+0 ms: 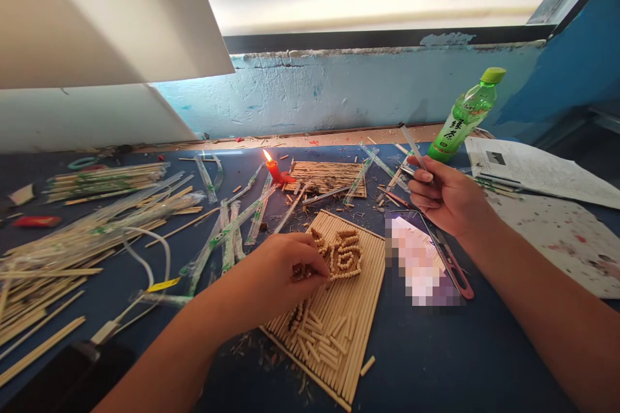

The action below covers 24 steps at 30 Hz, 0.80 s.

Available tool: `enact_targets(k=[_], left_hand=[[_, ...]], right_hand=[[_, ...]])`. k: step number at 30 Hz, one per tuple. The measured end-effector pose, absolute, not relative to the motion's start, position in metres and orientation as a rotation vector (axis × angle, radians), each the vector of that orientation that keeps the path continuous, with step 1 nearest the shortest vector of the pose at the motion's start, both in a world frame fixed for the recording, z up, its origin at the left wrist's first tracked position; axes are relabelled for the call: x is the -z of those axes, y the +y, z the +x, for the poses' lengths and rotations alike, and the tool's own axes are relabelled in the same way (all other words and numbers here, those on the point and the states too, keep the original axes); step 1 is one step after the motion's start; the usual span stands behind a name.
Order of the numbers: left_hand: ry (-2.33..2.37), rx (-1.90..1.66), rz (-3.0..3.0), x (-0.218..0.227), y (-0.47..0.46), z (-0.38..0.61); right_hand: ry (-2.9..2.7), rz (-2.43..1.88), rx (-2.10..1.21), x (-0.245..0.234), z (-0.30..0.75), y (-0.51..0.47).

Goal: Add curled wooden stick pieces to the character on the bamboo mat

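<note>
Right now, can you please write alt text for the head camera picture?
A person's left hand reaches over a panel of pale sticks bearing a bumpy raised design and loose short pieces, while the right hand holds a thin translucent stick. Beyond, a lit red candle burns on the dark blue table, with a green bottle to the right.

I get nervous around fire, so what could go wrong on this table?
The lit candle is close to plastic wrappers and a small mat of thin sticks, so if it tipped over, they might catch fire. Small loose pieces lie on the bigger mat near the left hand, so a bump could scatter them.
</note>
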<state>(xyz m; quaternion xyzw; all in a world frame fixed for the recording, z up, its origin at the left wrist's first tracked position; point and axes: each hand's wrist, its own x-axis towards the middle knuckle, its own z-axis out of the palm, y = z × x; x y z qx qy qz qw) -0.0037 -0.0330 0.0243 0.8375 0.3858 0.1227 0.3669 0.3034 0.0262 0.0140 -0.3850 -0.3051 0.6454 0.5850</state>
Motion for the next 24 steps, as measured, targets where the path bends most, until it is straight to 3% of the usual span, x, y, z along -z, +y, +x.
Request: enact_targets(k=[24], left_hand=[[1.023, -0.29, 2.172, -0.0216, -0.0319, -0.0043]], right_hand=[[-0.778, -0.951, -1.473, -0.0132, 0.3033, 0.0267]])
